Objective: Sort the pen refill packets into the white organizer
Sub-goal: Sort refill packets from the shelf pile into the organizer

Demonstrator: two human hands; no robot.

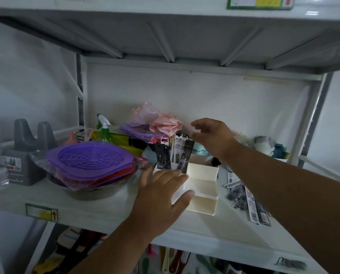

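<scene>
The white organizer (202, 186) sits on the shelf (98, 204). Refill packets (182, 153) stand upright in its far left compartments, their print too blurred to read. More loose packets (248, 200) lie to its right. The left hand (161, 196) rests with spread fingers against the organizer's near left side. The right hand (212, 139) pinches the top of a dark packet. A red arrow label (41, 212) marks the shelf edge.

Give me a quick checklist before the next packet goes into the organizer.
1. Organizer steadied: ok, left hand rests open on its left front.
2. Right hand free: cannot tell; fingertips touch the standing packets.
3. Standing packets upright in the back compartments: ok.
4. Front compartments free: ok.
5. Loose packets left on the shelf, right of the organizer: ok.
</scene>
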